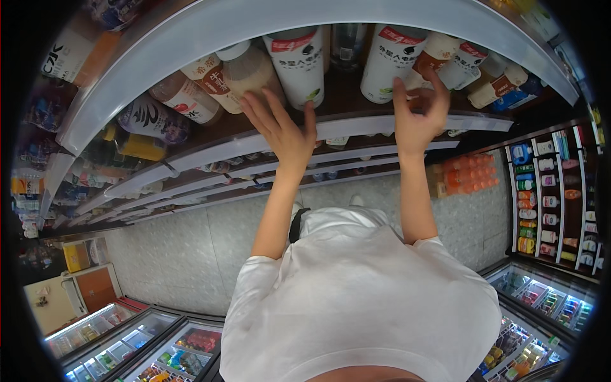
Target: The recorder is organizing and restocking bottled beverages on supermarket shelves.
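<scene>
My left hand (285, 129) is at the edge of a shelf, its fingers spread against a bottle of beige drink with a white cap (253, 71). Its thumb is near the base of a tall white bottle with a red band (298, 67). A similar white bottle (389, 64) stands further right, beside my right hand (421, 112). That hand has its thumb and fingers curled apart in front of a milk tea bottle (437, 50); whether it touches either bottle cannot be told. Between the two white bottles a dark gap shows, with a clear bottle (348, 45) further back.
A shelf edge (296, 13) curves above my hands, and lower shelves (229, 179) hold more bottles. Packed orange bottles (470, 174) stand on the floor at right, near shelves of household bottles (549, 200). Lit glass-fronted coolers (143, 344) are behind me.
</scene>
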Available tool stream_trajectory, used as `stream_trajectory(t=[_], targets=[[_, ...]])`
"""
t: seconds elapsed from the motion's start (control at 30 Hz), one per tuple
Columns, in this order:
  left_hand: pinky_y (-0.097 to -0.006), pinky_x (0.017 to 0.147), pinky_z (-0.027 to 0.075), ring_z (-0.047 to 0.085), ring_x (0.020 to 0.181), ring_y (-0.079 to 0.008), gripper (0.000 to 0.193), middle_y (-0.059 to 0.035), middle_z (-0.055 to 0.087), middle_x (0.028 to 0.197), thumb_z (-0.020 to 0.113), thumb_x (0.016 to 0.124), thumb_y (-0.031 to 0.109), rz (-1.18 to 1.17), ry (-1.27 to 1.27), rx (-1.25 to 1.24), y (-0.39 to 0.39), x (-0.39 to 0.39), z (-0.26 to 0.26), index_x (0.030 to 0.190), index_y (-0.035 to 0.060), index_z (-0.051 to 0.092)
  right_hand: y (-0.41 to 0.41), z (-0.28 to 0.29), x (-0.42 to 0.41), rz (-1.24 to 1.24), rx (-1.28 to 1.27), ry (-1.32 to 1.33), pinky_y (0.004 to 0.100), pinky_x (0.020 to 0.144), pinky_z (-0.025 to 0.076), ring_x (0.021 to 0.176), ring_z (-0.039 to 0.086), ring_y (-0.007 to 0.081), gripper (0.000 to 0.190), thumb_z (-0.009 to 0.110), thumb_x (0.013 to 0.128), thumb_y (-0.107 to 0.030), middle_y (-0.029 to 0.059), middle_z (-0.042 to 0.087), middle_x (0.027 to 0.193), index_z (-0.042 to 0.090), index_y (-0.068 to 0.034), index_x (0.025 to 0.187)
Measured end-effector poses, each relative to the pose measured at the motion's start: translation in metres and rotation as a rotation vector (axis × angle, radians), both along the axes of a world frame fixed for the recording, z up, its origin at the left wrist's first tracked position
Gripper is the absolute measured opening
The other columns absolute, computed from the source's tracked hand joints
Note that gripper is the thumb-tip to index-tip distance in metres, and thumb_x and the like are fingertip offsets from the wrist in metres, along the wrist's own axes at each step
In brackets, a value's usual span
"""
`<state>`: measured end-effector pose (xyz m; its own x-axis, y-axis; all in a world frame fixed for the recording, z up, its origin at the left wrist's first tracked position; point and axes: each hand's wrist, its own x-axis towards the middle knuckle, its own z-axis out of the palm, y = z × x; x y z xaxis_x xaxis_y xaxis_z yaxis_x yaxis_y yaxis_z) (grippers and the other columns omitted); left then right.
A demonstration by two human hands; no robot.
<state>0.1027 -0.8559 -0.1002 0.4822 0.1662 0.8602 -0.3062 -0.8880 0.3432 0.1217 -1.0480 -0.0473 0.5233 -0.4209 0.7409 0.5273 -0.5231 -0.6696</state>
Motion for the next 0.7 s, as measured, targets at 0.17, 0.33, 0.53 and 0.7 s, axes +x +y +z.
stream_trajectory(t=[0.17,0.33,0.53,0.7], targets=[[-0.06,0.108,0.018,0.011,0.138,-0.0514,0.079,-0.0332,0.012,0.149,0.068,0.082,0.016,-0.045,-0.036,-0.094,-0.015,-0.004,0.004,0.145,-0.0024,0.025,0.011,0.006,0.008,-0.109,-0.219,0.165,0.0343,0.057,0.051,0.08,0.062,0.0249,0.079,0.085,0.061,-0.046,0.015,0.056,0.104,0.053,0.001,0.116],[-0.0528,0.109,0.021,0.023,0.136,-0.0442,0.065,-0.0263,0.025,0.146,0.067,0.078,0.007,-0.194,-0.157,-0.003,-0.039,-0.013,0.013,0.137,0.0007,0.04,0.03,0.009,0.016,-0.265,-0.266,0.184,0.0428,0.068,0.053,0.09,0.061,0.0337,0.083,0.082,0.06,-0.054,0.0152,0.053,0.11,0.052,0.0,0.116],[-0.0435,0.099,0.039,0.047,0.12,-0.035,0.04,-0.0186,0.048,0.128,0.064,0.078,0.0,-0.36,-0.144,-0.087,-0.057,-0.012,0.023,0.118,0.0009,0.058,0.018,0.01,0.013,-0.075,-0.187,0.144,0.0439,0.07,0.051,0.091,0.06,0.0334,0.071,0.084,0.057,-0.036,0.0142,0.053,0.104,0.052,-0.001,0.11],[-0.0382,0.091,0.044,0.056,0.107,-0.0313,0.03,-0.0162,0.059,0.113,0.063,0.08,0.0,-0.406,-0.092,-0.144,-0.065,-0.004,0.041,0.11,0.0001,0.06,-0.011,0.002,-0.017,0.126,-0.05,0.161,0.0337,0.076,0.051,0.092,0.061,0.0242,0.067,0.087,0.056,-0.025,0.0132,0.058,0.104,0.054,-0.001,0.109]])
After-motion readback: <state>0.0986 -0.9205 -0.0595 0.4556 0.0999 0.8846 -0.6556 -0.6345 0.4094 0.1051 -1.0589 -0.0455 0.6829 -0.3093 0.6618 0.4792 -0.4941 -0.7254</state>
